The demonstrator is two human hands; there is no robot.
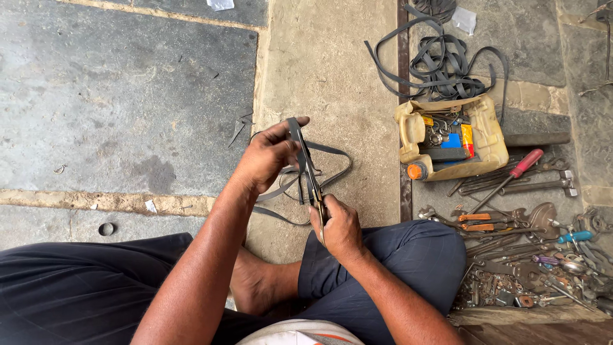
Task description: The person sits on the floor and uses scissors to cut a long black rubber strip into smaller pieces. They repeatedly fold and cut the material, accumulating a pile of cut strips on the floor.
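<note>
Dark trousers (83, 287) and a bare foot (255, 284) sit nearest. Above them the left hand (268, 156) pinches a thin black rubber strip (300, 144) taut, while the right hand (338, 227) is closed around scissors (314, 188) set against it. Limp and light, the strip probably handles best gripped near the cut (it would sag elsewhere). Its loops trail on the stone floor (128, 96); a cut-open can of tools (447, 137) stands to the right.

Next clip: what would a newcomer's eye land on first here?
At centre, the left hand holds up a dark rubber strip while the right hand works scissors along it. At right lies a cut-open plastic can filled with small parts, a pile of black strips behind it, and a heap of tools with a red-handled screwdriver on the stone floor.
</note>
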